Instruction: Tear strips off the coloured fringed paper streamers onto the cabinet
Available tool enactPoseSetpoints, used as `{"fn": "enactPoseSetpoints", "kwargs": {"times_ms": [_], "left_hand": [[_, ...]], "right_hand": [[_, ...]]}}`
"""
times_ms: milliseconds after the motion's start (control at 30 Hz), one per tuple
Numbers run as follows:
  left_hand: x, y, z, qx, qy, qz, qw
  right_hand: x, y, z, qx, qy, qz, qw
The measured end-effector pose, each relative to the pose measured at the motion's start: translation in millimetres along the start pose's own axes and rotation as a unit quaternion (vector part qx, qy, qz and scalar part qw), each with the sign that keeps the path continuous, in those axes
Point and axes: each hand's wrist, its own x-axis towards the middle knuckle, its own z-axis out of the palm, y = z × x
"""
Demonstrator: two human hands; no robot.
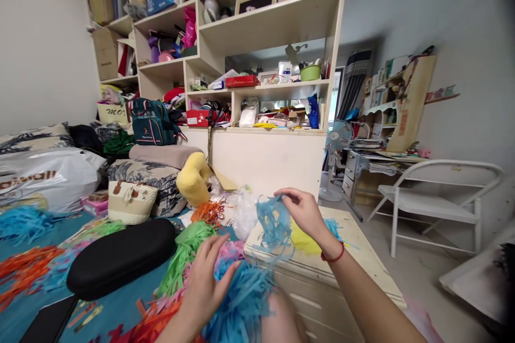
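Head view: blue strips (pixel 273 222) hang (loose) from the right hand (pixel 304 214).

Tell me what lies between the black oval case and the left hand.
The head view shows teal cloth, long green paper-like strips and pink strips between the case and left hand.

Strips (pixel 243 292) left and right of case (pixel 120 260)

The head view looks forward and down — hands (pixel 207 274) near, shelves (pixel 273 15) beyond.
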Motion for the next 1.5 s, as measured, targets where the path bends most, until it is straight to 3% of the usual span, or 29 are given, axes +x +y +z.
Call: {"fn": "enactPoseSetpoints", "kwargs": {"times_ms": [33,100,167,267,433,533,600,833,967,1033,1167,1267,1400,1500], "left_hand": [[11,18,-8.3,-0.046,0.056,0.024,0.997],[32,51,-20.1,-0.114,0.073,0.069,0.988],[47,76,-25.9,-0.174,0.033,0.096,0.980],[52,93,-28.5,-0.217,-0.022,0.086,0.972],[39,94,-35.7,-0.313,-0.083,0.022,0.946],[34,96,-43.3,-0.360,-0.111,-0.019,0.926],[32,100,-47.9,-0.374,-0.110,-0.037,0.920],[18,100,-57.8,-0.372,-0.070,-0.003,0.926],[13,95,-55.1,-0.384,-0.083,0.021,0.920],[11,97,-53.0,-0.354,-0.083,0.034,0.931],[10,102,-56.5,-0.294,-0.074,0.063,0.951],[8,103,-65.3,-0.331,-0.112,0.059,0.935],[-1,97,-76.7,-0.391,-0.157,0.033,0.906],[-8,92,-82.4,-0.462,-0.197,0.009,0.865]], "right_hand": [[-9,-12,-4,0.001,-0.022,-0.015,1.000],[-27,-34,-11,0.003,-0.063,-0.048,0.997],[-43,-50,-20,-0.003,-0.093,-0.079,0.993],[-64,-55,-36,0.001,-0.104,-0.069,0.992],[-92,-33,-56,0.054,-0.161,0.080,0.982],[-103,-26,-63,0.031,-0.105,0.107,0.988],[-110,-30,-64,0.021,-0.062,0.094,0.993],[-121,-48,-48,0.037,-0.046,0.088,0.994],[-119,-59,-58,-0.013,-0.034,-0.044,0.998],[-118,-69,-66,-0.042,-0.028,-0.105,0.993],[-114,-88,-85,-0.054,-0.035,-0.144,0.988],[-112,-97,-96,-0.038,-0.058,-0.124,0.990],[-118,-101,-105,0.017,-0.142,-0.099,0.985],[-125,-103,-109,0.085,-0.167,-0.089,0.978]]}}
